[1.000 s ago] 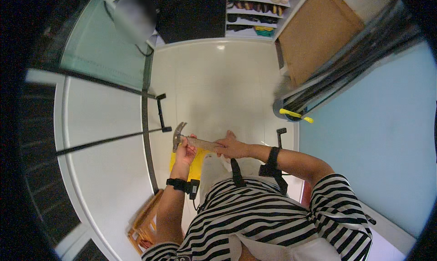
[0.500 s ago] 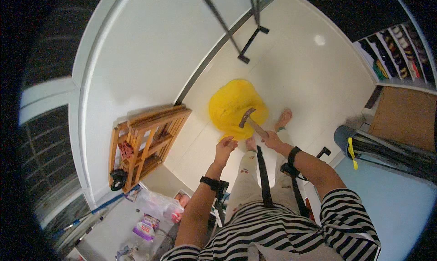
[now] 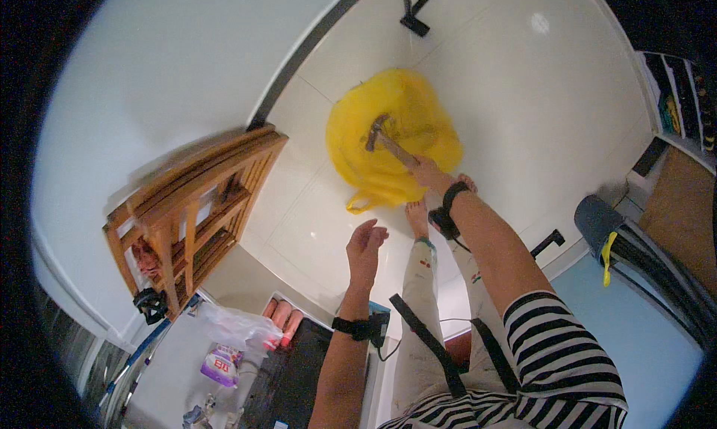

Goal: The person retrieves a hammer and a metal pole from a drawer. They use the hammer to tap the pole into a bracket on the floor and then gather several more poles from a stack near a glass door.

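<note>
My right hand (image 3: 429,173) is wrapped round the wooden handle of a claw hammer (image 3: 399,152). The dark metal head of the hammer is over a yellow bag (image 3: 441,122) on the floor; whether the two touch I cannot tell. The bag looks soft and rounded, with a small loop handle at its near left edge. My left hand (image 3: 364,244) is empty, fingers loosely bent and apart, a little nearer to me than that loop. Dark straps circle both wrists.
Folded wooden furniture (image 3: 194,205) leans on the wall at left. A grey surface at lower left bears a clear plastic bag (image 3: 231,326), a purple-and-white packet (image 3: 222,365) and several reddish cylinders (image 3: 281,321). Dark folded chairs (image 3: 642,264) stand at right. A black metal foot (image 3: 414,25) rests farther off.
The view has tilted down and closer to the yellow bag. My right arm has stretched forward with the hammer, whose head has shifted from the bag's near part to its middle. My left hand stays empty.
</note>
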`<action>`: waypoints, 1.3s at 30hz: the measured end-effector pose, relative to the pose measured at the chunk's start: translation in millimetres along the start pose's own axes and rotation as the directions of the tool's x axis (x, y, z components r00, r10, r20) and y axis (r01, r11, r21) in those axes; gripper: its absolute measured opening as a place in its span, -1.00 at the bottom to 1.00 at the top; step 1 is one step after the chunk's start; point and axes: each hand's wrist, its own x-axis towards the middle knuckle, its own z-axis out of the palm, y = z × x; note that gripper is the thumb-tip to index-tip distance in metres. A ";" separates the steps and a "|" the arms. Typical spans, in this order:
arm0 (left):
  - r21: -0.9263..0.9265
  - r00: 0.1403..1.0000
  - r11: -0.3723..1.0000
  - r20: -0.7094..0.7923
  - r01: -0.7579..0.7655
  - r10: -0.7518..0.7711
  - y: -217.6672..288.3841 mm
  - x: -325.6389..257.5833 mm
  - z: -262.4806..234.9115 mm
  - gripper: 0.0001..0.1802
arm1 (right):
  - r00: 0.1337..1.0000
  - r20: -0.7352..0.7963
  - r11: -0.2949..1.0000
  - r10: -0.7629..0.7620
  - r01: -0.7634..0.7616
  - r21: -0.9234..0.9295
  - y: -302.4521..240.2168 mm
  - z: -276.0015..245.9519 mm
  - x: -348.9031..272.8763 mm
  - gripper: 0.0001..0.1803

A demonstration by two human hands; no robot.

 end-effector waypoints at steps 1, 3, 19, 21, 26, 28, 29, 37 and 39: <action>0.004 0.999 0.999 0.017 -0.042 0.042 -6.9 12.5 14.8 -0.72 | 0.995 0.010 0.991 0.095 -0.095 0.096 18.7 -5.0 13.4 -0.54; 0.054 0.992 0.991 0.011 -0.125 0.124 -22.7 28.7 14.4 -0.73 | 0.978 0.072 0.952 0.194 -0.206 0.229 35.4 18.2 20.6 -0.58; 0.171 0.995 0.984 0.091 -0.055 0.040 -50.0 83.2 55.5 -0.66 | 0.977 -0.208 0.996 -0.048 0.031 -0.083 220.8 54.1 58.9 -0.51; 0.168 0.987 0.982 0.149 -0.081 0.056 -48.2 80.5 77.2 -0.66 | 0.858 -0.391 0.931 -0.333 0.234 -0.278 250.9 17.6 27.1 -0.51; 0.282 0.978 0.944 0.163 -0.169 0.127 0.2 38.3 31.9 -0.71 | 0.911 -0.348 0.936 0.221 -0.098 0.338 133.1 10.9 -81.6 -0.81; 0.302 0.982 0.942 0.156 -0.149 0.106 14.1 20.3 54.0 -0.86 | 0.901 -0.343 0.839 0.266 -0.041 0.542 152.9 -48.4 -147.1 -0.88; 0.451 0.992 0.883 0.073 -0.129 0.107 43.5 4.1 24.5 -0.85 | 0.903 -0.325 0.850 0.282 -0.078 0.521 102.7 -42.1 -162.6 -0.85; 0.638 0.785 0.461 0.540 -0.617 0.303 187.3 -122.7 79.8 -0.74 | 0.694 -0.525 0.776 0.492 -0.076 0.626 30.3 -158.4 -386.2 -0.82; 0.568 0.717 0.454 0.632 -0.686 0.293 221.0 -154.6 101.9 -0.81 | 0.634 -0.667 0.852 0.390 0.026 0.523 28.1 -170.6 -443.0 -0.81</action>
